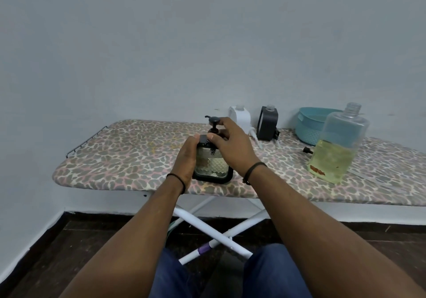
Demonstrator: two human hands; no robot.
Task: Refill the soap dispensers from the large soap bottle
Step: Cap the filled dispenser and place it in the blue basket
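While gripped at its left flank by the left hand (187,159), stands upright near the front edge of the leopard-print ironing board (129,150): a square clear-glass soap dispenser with diamond-textured walls and black frame (212,164). Right hand (230,143) noted over its top, fingers and thumb pinched round the collar of the black pump head (214,122); whether being unscrewed or tightened, cannot tell. Contents of this dispenser not readable through the patterned glass. Judged as one dispenser in hand, with two more to account for. Observed at the back of the board, by the wall: a white rectangular dispenser (240,116) and a dark grey rectangular dispenser (267,122), both with necks open and pumps off; fill levels hidden by opaque walls. Seen lying beside them, what appear to be the removed pump parts, too small to confirm. Positioned well to the right, uncapped and upright: the large clear plastic soap bottle (337,145), roughly half full of pale yellow-green liquid, untouched by either hand. Small black cap (307,150) lying just left of it. Teal plastic basket (313,125) behind the bottle, interior not visible. Remaining, by estimate: pouring and recapping for at least the two open dispensers.
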